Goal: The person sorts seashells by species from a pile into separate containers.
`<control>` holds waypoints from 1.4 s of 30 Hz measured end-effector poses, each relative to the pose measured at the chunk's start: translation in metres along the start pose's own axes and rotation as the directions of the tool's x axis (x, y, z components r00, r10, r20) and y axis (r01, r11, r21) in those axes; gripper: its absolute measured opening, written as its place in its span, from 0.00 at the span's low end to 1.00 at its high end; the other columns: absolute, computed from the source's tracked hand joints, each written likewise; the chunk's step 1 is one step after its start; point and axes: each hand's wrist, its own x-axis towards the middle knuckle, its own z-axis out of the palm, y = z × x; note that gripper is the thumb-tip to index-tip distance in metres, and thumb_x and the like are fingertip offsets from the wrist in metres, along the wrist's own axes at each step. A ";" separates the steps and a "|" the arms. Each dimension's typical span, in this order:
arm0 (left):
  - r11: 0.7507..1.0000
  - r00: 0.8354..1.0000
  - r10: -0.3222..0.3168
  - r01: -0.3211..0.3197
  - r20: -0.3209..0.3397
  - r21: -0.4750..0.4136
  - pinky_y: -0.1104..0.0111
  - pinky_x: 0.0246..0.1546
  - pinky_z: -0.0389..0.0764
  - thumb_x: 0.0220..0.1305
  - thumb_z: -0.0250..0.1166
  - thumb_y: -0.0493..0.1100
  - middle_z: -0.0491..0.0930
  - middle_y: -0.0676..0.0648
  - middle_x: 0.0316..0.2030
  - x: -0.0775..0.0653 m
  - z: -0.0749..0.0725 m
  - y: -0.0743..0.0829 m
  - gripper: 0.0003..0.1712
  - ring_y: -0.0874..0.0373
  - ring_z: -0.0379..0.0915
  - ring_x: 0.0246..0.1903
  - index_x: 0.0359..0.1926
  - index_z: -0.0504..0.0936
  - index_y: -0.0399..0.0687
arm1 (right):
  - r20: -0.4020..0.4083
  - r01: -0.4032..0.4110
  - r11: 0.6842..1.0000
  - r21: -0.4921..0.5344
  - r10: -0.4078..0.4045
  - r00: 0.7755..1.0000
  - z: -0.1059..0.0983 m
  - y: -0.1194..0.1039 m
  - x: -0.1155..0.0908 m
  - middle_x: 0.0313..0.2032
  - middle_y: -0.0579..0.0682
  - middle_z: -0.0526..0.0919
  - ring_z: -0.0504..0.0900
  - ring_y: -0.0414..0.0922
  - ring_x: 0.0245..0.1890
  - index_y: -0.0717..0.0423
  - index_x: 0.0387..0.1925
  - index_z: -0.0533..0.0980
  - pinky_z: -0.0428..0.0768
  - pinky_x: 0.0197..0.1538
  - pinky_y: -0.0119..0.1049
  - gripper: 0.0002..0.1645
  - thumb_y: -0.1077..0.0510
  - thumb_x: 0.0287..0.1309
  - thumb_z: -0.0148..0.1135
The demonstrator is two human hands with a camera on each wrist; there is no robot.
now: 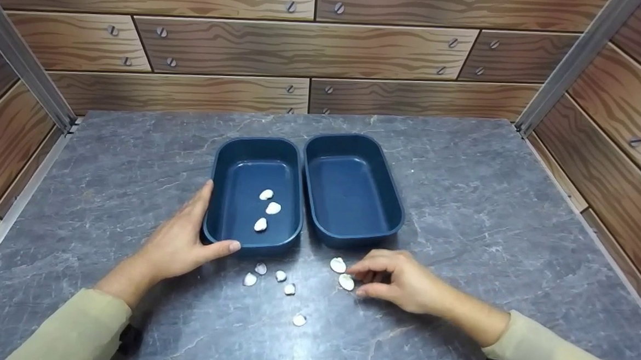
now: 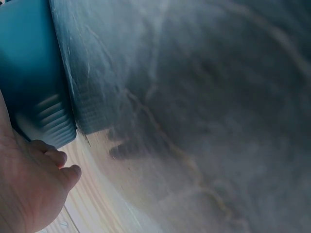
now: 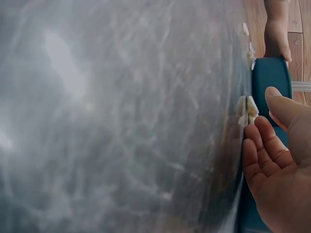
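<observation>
My left hand (image 1: 177, 242) rests against the near left corner of the left blue bin (image 1: 301, 201), thumb at the near rim and fingers along the outer left side. Three white seashells (image 1: 273, 208) lie inside that bin. Over the table in front of the right bin, my right hand (image 1: 403, 283) has its thumb and fingers apart. Its fingertips are right at two white seashells, an upper seashell (image 1: 338, 265) and a lower seashell (image 1: 346, 282). In the right wrist view, a seashell (image 3: 251, 107) stands out just beyond the fingertips, between thumb and fingers.
Right of the left bin stands a second blue bin (image 1: 352, 198) with a bare floor. Several small seashells (image 1: 281, 276) are scattered on the grey marbled table (image 1: 461, 209) before the left bin, one seashell (image 1: 299, 320) closer to me. Wood-patterned walls (image 1: 305, 47) enclose the back and sides.
</observation>
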 end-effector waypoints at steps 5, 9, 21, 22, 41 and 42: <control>1.000 1.000 0.002 -0.002 -0.007 -0.003 0.35 0.75 0.54 0.60 0.70 0.77 0.44 0.38 0.84 0.000 0.001 -0.001 0.74 0.37 0.44 0.81 0.87 0.36 0.50 | 0.005 -0.048 0.999 0.023 0.048 0.999 0.001 0.004 0.000 0.40 0.50 0.88 0.86 0.48 0.37 0.55 0.53 0.87 0.87 0.40 0.37 0.20 0.59 0.60 0.79; 1.000 1.000 0.022 -0.022 -0.017 -0.001 0.35 0.75 0.56 0.60 0.69 0.77 0.45 0.37 0.84 0.000 0.001 -0.001 0.74 0.37 0.45 0.81 0.87 0.37 0.48 | 0.018 -0.075 0.997 0.019 0.075 0.997 0.002 0.006 0.000 0.40 0.48 0.88 0.86 0.47 0.36 0.53 0.54 0.88 0.86 0.38 0.33 0.20 0.57 0.60 0.80; 1.000 0.999 0.028 -0.028 -0.019 0.000 0.35 0.74 0.57 0.60 0.68 0.79 0.46 0.37 0.84 0.000 0.000 0.001 0.74 0.36 0.46 0.81 0.87 0.37 0.47 | 0.022 -0.057 0.998 -0.010 0.057 0.998 0.005 0.008 0.001 0.38 0.48 0.86 0.83 0.46 0.33 0.52 0.54 0.88 0.84 0.35 0.32 0.20 0.55 0.59 0.80; 1.000 0.999 0.027 -0.027 -0.019 0.000 0.35 0.74 0.57 0.60 0.68 0.79 0.46 0.37 0.84 0.000 0.000 0.000 0.74 0.36 0.46 0.81 0.87 0.37 0.47 | 0.022 -0.060 0.998 -0.012 0.060 0.998 0.005 0.009 0.001 0.38 0.48 0.85 0.83 0.46 0.33 0.52 0.54 0.88 0.84 0.35 0.32 0.20 0.55 0.59 0.80; 0.999 0.998 0.051 -0.050 -0.028 0.005 0.36 0.74 0.57 0.61 0.68 0.78 0.47 0.35 0.83 0.000 0.001 -0.002 0.73 0.36 0.47 0.81 0.87 0.38 0.45 | 0.016 -0.050 0.997 -0.051 0.051 0.999 0.008 0.012 0.003 0.36 0.47 0.85 0.82 0.43 0.33 0.51 0.52 0.88 0.84 0.35 0.32 0.20 0.57 0.58 0.81; 0.999 0.998 0.052 -0.052 -0.028 0.006 0.36 0.74 0.57 0.61 0.68 0.78 0.47 0.35 0.83 0.000 0.001 -0.002 0.73 0.36 0.47 0.80 0.87 0.38 0.45 | 0.014 -0.048 0.997 -0.054 0.049 0.999 0.008 0.013 0.003 0.36 0.47 0.85 0.82 0.43 0.33 0.51 0.52 0.88 0.83 0.34 0.32 0.20 0.57 0.58 0.81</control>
